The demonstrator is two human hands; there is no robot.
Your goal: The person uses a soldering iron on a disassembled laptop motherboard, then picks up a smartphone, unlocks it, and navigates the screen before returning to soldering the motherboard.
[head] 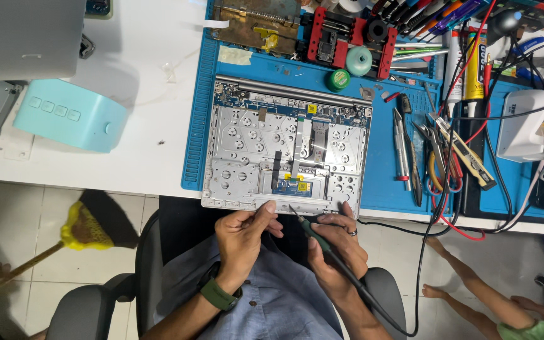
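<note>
Head view, looking down: a blue work mat [196, 113] covers the right part of a white table [152, 75], and on it lies an opened laptop base [288, 151], its silver shell acting as a shallow tray that holds a keyboard backplate, flat ribbon cables and a small blue board near the front edge. Left of the mat sits a pale turquoise box [67, 116]. Right of the laptop, pliers, tweezers and screwdrivers [432, 151] lie in a loose row. At the mat's far edge a red and black holder [347, 38] clamps a small part, with 2 round green tins [351, 69] just in front of it. The left hand [243, 236], with a green watch on its wrist, has its fingers curled together, thumb and forefinger touching the laptop's front rim. The right hand [338, 252], fingers pinching, grips a corded soldering iron [313, 233], its tip just over that rim.
</note>
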